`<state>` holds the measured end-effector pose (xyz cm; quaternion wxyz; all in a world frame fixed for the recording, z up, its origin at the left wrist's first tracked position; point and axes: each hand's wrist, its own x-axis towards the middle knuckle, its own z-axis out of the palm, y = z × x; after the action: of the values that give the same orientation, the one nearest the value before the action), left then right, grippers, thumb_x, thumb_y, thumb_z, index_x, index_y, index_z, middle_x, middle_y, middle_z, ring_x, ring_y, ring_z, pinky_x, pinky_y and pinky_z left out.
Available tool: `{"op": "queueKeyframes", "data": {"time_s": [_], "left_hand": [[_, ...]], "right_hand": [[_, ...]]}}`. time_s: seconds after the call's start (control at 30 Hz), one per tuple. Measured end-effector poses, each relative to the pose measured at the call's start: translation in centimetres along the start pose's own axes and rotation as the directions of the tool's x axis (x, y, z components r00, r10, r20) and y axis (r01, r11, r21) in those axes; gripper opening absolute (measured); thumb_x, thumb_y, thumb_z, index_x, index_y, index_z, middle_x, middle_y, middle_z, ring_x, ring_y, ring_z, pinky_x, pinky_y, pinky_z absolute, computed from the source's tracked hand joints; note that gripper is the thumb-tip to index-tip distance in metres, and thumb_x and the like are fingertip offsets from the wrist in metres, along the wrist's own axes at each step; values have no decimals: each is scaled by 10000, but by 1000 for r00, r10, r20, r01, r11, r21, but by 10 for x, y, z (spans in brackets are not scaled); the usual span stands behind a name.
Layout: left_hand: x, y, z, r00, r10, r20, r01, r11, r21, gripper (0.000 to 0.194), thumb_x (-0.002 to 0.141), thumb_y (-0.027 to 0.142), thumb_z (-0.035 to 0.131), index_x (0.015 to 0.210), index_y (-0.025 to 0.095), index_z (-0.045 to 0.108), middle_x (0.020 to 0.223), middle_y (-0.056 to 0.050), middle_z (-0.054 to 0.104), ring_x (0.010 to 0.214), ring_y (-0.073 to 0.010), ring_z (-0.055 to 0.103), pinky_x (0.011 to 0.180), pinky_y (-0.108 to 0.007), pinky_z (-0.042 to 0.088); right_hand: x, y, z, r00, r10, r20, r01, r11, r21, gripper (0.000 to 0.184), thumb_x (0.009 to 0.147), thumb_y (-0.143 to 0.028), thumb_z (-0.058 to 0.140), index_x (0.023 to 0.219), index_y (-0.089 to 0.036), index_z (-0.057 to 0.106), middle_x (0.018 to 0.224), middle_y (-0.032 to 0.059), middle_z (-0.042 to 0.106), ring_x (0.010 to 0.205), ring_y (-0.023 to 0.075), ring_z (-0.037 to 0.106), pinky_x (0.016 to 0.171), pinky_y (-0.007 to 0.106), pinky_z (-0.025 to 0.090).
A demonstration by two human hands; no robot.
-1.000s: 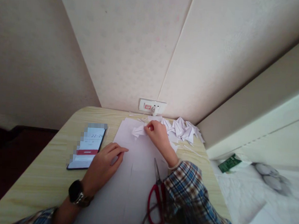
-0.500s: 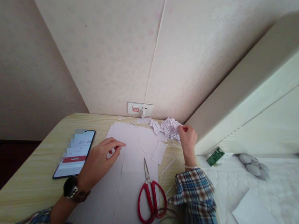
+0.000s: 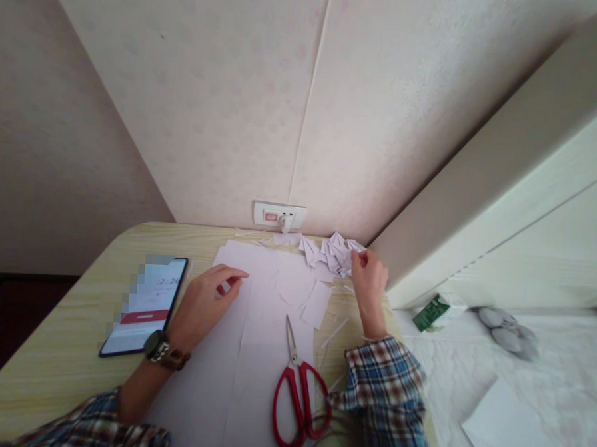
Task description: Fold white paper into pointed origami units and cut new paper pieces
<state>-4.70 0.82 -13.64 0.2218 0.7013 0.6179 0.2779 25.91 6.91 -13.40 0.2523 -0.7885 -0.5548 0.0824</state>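
My right hand (image 3: 369,274) is at the far right corner of the table, thumb and forefinger pinched at the edge of a pile of folded white paper pieces (image 3: 334,255). The pinch seems to hold one folded piece, partly hidden by the fingers. My left hand (image 3: 207,305) hovers over white paper sheets (image 3: 271,355), with a gap between thumb and forefinger and nothing in it. Red-handled scissors (image 3: 302,400) lie closed on the sheets, blades pointing to the wall. A small cut paper square (image 3: 317,304) lies between the scissors and the pile.
A phone (image 3: 146,315) with a lit screen lies left of my left hand. Thin paper strips (image 3: 335,332) are scattered on the wooden table (image 3: 73,325). A wall socket (image 3: 279,214) with a plug is behind. At right, a green-and-white box (image 3: 432,314) and a paper sheet (image 3: 515,428) lie on a white quilted surface.
My right hand has shifted slightly left along the folded pieces, still pinched. My left hand has moved a little up and left above the sheets. The scissors keep their place.
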Motion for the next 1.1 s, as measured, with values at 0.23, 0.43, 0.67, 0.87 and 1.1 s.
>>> {"op": "queueKeyframes", "data": {"time_s": [0.23, 0.43, 0.67, 0.87, 1.1], "left_hand": [[-4, 5, 8, 995, -57, 88, 58, 998, 0, 263, 949, 336, 628, 1152, 170, 644, 1153, -80, 686, 965, -219, 685, 833, -429, 594], [-5, 10, 8, 986, -115, 122, 109, 993, 54, 275, 946, 332, 633, 1169, 171, 639, 1182, -85, 678, 994, -229, 680, 850, -441, 590], [-10, 19, -1, 960, -234, 156, 208, 964, 162, 295, 951, 369, 619, 1172, 175, 639, 1180, -86, 681, 996, -233, 680, 863, -449, 584], [-17, 29, -4, 917, -275, 291, 222, 954, 203, 311, 950, 371, 621, 1187, 171, 633, 1182, -87, 680, 994, -235, 682, 860, -453, 585], [-24, 38, -6, 859, -261, 440, 221, 965, 139, 293, 949, 366, 623, 1162, 166, 644, 1165, -83, 687, 992, -234, 684, 862, -451, 584]], "right_hand": [[-31, 1, -4, 915, -306, 262, 298, 952, 71, 313, 966, -341, 614, 1233, -178, 616, 1240, 92, 653, 1030, 221, 672, 870, 431, 585], [-43, 7, 8, 864, -359, 353, 381, 925, 8, 337, 958, -344, 626, 1246, -171, 608, 1255, 95, 646, 1059, 235, 665, 890, 454, 576], [-50, 0, 7, 874, -366, 320, 403, 914, -54, 349, 956, -344, 628, 1258, -171, 602, 1283, 98, 632, 1097, 249, 652, 919, 476, 562], [-88, -29, -7, 745, -548, 380, 570, 819, 65, 471, 914, -347, 676, 1365, -268, 565, 1473, 141, 507, 1321, 309, 501, 1064, 553, 432], [-121, -41, 10, 570, -677, 465, 706, 693, 145, 560, 919, -383, 659, 1454, -305, 511, 1646, 162, 298, 1471, 374, 309, 1120, 631, 308]]}}
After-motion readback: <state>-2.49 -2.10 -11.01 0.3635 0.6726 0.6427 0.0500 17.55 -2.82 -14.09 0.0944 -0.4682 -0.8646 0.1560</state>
